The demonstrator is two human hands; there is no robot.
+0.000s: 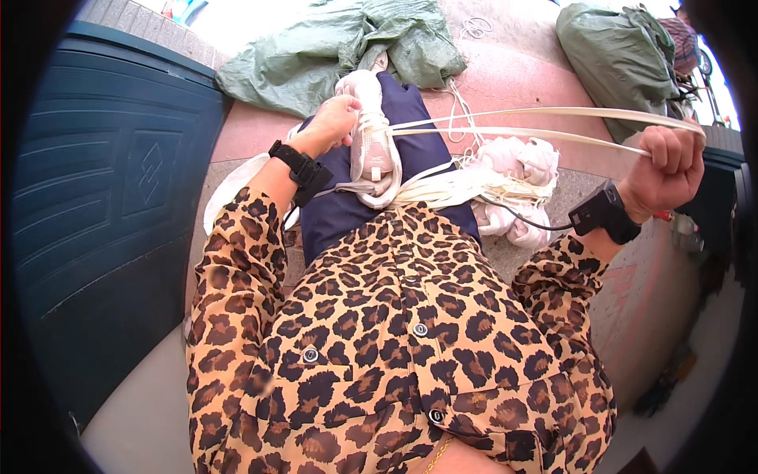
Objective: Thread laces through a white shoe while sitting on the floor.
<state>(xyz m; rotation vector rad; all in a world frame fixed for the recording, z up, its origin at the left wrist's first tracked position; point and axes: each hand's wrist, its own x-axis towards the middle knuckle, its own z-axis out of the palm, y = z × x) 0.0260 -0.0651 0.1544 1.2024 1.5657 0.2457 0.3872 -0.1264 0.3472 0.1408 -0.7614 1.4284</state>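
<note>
A pale pink and white sneaker (377, 150) lies on my lap, its toe pointing toward me. Two strands of a flat cream shoelace (545, 134) stretch tautly from the sneaker's lacing to the right. My right hand (675, 154) is closed in a fist around the far end of that lace, out to the right and away from the shoe. Curled against the sneaker's left side is my left hand (333, 122); what its closed fingers pinch is hidden. Across my lap, below the sneaker, runs a loose bundle of cream laces (438, 189).
Several pale pink sneakers (517, 170) are heaped by my right leg, with laces trailing. Green woven sacks (347, 55) lie beyond my feet, and another full green sack (620, 59) stands at the far right. A dark teal panelled door (134, 174) borders my left side.
</note>
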